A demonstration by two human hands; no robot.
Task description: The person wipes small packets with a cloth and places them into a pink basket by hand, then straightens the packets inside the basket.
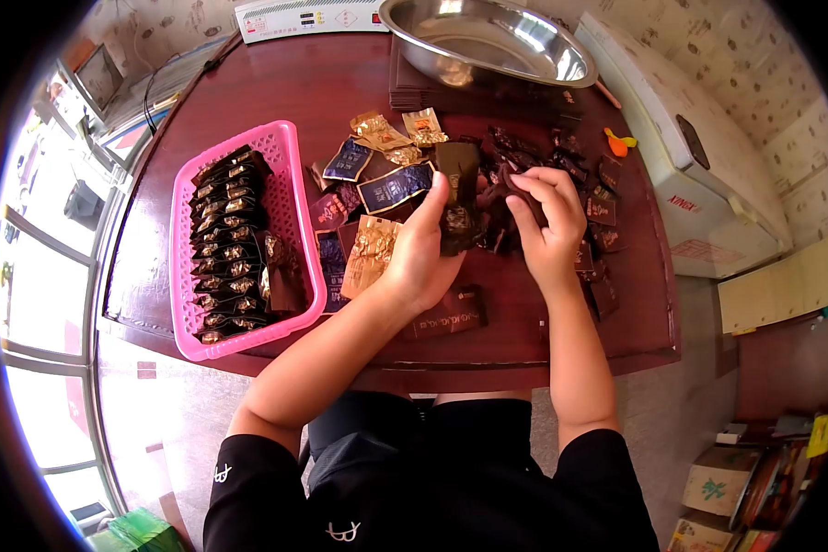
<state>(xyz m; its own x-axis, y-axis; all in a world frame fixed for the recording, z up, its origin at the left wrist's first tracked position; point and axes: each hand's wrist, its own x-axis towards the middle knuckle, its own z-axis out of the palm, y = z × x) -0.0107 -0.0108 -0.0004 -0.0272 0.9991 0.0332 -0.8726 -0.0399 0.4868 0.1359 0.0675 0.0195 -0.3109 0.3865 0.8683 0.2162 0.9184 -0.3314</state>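
Observation:
My left hand point(421, 262) is closed around a dark foil packet point(457, 173), which stands upright between thumb and fingers. Just to its right, my right hand point(554, 221) pinches a dark brown packet point(499, 198) between thumb and fingertips. Behind and beside it lies a pile of dark wrapped packets point(515, 147); where the held one ends and the pile begins is hard to see. Near my left hand are a gold packet point(371, 256) and a dark blue packet point(396, 188). A flat brown packet point(451, 313) lies on the table below my hands.
A pink plastic basket point(309, 276) on the left holds a row of dark packets. At the back stand a steel basin point(488, 69) on stacked dark sheets and a white appliance point(313, 20). A white chest point(690, 175) flanks the red-brown table point(276, 87); an orange-yellow item point(619, 143) lies nearby.

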